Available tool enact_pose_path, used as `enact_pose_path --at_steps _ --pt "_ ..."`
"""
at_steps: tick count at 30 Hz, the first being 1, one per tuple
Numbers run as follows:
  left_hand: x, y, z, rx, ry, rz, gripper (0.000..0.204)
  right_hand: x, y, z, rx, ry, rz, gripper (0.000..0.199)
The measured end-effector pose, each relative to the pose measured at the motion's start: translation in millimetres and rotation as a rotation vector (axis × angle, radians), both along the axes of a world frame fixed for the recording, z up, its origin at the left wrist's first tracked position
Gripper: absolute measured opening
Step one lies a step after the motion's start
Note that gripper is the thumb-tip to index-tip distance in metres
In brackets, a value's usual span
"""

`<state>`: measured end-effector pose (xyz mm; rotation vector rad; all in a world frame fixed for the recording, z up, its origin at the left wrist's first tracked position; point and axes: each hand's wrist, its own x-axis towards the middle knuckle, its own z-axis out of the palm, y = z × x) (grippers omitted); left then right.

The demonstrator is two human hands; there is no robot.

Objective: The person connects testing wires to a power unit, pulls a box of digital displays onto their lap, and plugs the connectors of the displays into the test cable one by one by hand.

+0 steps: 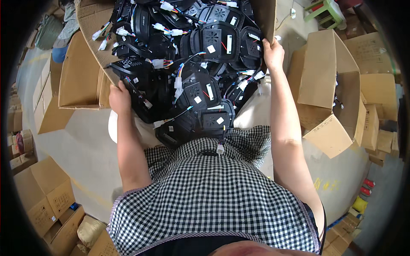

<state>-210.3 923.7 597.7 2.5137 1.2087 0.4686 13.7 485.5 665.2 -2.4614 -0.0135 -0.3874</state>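
Two edges of the cardboard box (90, 21) gripped — worker's left hand (119, 99), right hand (273, 54), fingers curled tight. Black plastic units (220, 42) heap between those fingers; probably heavy, walls bendy — best held by cardboard, not plugs (178, 82).

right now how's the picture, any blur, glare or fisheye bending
In the head view, both sides fall to black and the cardboard boxes near them look bent; in the same head view, the left hand and right hand on the big carton show no strong blur, some black units carry a soft sheen, and light looks fairly even.
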Motion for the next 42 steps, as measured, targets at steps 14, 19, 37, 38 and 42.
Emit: enact_pose_path --at_steps 14,19,37,38,42 --pt "-14.6 9.8 -4.9 -0.093 -0.118 -0.128 0.030 -19.7 -151.6 26.2 1.177 -0.609 -0.426 0.021" --pt "-31.3 -47.7 57.9 0.330 -0.890 -0.073 0.024 -64.9 -239.4 95.9 0.506 -1.128 -0.500 0.012" --pt "36.8 -114.4 108.9 -1.140 -0.799 -0.437 0.013 -122.8 -57.1 112.1 0.613 -0.077 0.003 0.018" --pt "40.1 -115.4 118.7 -1.175 -0.940 -0.483 0.015 -129.1 -54.4 115.7 0.636 -0.049 0.004 0.018" --pt "21.4 -141.0 145.9 -0.963 -1.221 -0.617 0.022 -148.8 -30.4 100.9 0.758 0.012 0.095 0.017"
